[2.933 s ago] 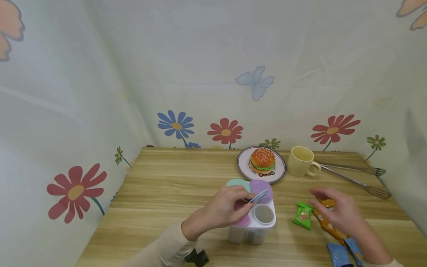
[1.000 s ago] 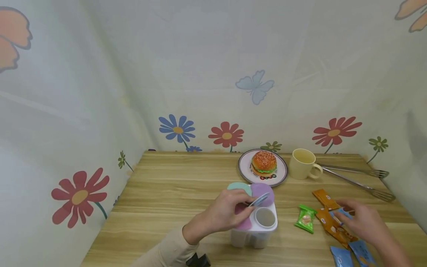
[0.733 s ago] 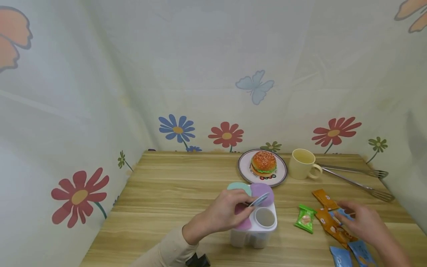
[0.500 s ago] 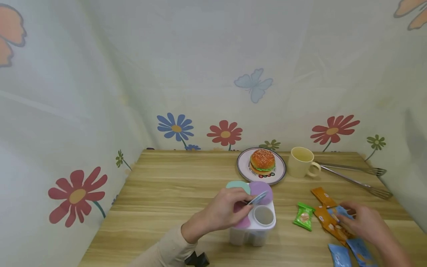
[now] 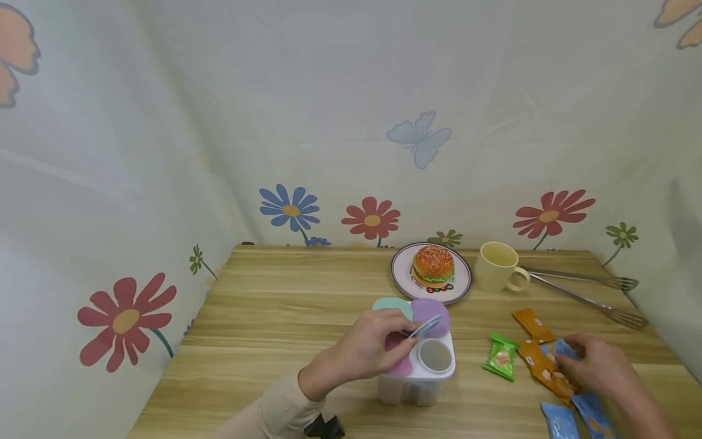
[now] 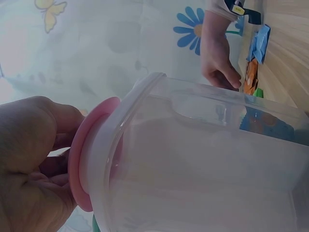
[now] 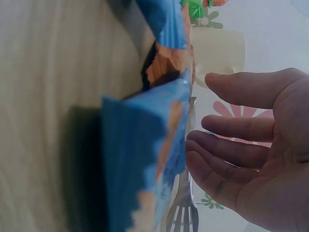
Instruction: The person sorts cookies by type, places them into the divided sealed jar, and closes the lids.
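Note:
My left hand (image 5: 375,346) pinches a light blue round lid (image 5: 428,326), tilted above a white-topped clear container (image 5: 414,390). Pink, teal and purple lids cover its other compartments; one round opening (image 5: 436,355) is uncovered. A blue packet (image 6: 265,123) shows through the container wall in the left wrist view. At the right, my right hand (image 5: 600,366) is beside a blue packet (image 5: 559,349) lying on orange packets (image 5: 548,375). In the right wrist view its fingers (image 7: 236,128) and thumb stand apart with nothing between them.
A green packet (image 5: 501,356) lies between container and orange packets. Two more blue packets (image 5: 560,421) are near the front. Behind stand a plate (image 5: 403,274) with a toy hamburger (image 5: 433,266), a yellow mug (image 5: 493,271) and two metal utensils (image 5: 581,299).
My right hand has moved right and nearer to me, then slightly farther right. The blue packet on the orange ones, not visible at first, now shows. My left hand keeps holding the lid.

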### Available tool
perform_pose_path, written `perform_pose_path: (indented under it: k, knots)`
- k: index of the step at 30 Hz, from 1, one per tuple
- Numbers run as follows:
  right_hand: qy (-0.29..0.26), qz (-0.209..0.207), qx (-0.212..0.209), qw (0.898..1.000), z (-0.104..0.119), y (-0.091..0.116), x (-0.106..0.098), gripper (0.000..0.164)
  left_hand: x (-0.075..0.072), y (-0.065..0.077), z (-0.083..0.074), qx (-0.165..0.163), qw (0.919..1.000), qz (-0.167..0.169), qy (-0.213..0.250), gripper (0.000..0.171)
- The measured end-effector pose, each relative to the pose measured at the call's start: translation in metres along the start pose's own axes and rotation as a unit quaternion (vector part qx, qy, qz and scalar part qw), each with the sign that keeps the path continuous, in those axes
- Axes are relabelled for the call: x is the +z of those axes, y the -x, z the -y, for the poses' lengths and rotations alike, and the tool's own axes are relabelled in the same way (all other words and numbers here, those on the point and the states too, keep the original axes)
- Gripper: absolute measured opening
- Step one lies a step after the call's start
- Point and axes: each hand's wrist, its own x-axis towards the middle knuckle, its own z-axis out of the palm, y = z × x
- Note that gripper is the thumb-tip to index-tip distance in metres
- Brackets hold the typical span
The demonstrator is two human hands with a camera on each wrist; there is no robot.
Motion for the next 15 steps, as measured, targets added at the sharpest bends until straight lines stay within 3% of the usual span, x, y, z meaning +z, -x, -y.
perform_pose_path:
  k: [15]
  knots:
    - [0.013,0.035,0.019,0.999,-0.0002,-0.0057,0.0005,0.077,0.0002,0.0001,0.0008,0.001,1.0000,0.001,-0.002,0.015]
